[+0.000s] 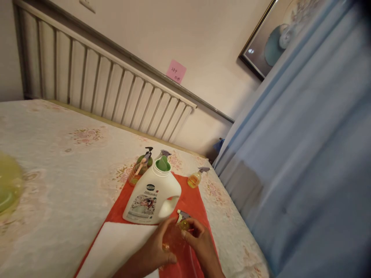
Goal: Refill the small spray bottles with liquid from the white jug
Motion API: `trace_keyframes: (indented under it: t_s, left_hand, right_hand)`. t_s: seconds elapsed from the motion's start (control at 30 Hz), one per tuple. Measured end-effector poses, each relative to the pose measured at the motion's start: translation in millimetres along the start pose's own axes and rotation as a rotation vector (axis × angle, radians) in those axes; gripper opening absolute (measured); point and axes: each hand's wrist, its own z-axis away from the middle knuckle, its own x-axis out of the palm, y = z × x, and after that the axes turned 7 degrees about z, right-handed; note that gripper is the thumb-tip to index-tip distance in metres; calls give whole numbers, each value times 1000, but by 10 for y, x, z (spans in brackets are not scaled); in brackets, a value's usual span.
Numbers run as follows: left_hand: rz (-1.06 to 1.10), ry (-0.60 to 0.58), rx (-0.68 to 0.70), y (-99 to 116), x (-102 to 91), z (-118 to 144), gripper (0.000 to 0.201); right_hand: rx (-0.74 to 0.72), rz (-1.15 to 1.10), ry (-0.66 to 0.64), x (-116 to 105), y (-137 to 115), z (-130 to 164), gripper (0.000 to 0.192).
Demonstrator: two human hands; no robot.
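Observation:
Low in the view, my left hand (162, 247) curls around what looks like a clear plastic bottle (175, 237), with the red cloth showing through it. Fingers pinched together, my right hand (199, 241) is at the top of that bottle; what it grips is small and partly hidden. Just beyond the fingertips shows a grey and white trigger spray head (183, 215), with a yellowish round part (184, 225) below it. A large white jug (152, 197), its green-lined mouth uncapped, stands upright just past my left hand.
A red cloth (185, 199) and a white sheet (113, 245) lie on the floral-covered table (58, 162). Pump and spray bottles (135, 173) stand behind the jug. An orange-yellow spray bottle (194, 180) is back right. A yellow-green basin (10, 185) is left, a blue curtain (295, 154) right.

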Motion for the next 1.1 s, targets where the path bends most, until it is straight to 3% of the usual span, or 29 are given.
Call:
trace_keyframes:
  t_s: [0.23, 0.5, 0.63, 0.73, 0.87, 1.0, 1.1]
  left_hand:
    - [-234, 70, 9, 89, 71, 1, 82]
    - [-231, 98, 9, 162, 76, 16, 68]
    - [-154, 103, 35, 254, 86, 22, 66]
    - [-75, 71, 39, 276, 76, 23, 71]
    - [-82, 92, -18, 241, 47, 35, 72]
    - [-14, 26, -62, 188, 17, 51, 67]
    - [4, -3, -60, 119, -12, 59, 74]
  right_hand:
    - [-27, 61, 71, 23, -65, -8, 26]
    - [-36, 115, 35, 50, -86, -34, 24]
    - [-63, -50, -29, -67, -121, -110, 27]
    - [-19, -208, 62, -150, -151, -267, 35]
    - [-54, -237, 120, -108, -154, -580, 45]
    - [-139, -224, -36, 80, -141, -862, 57]
    - [-137, -232, -219, 236, -136, -1010, 43]
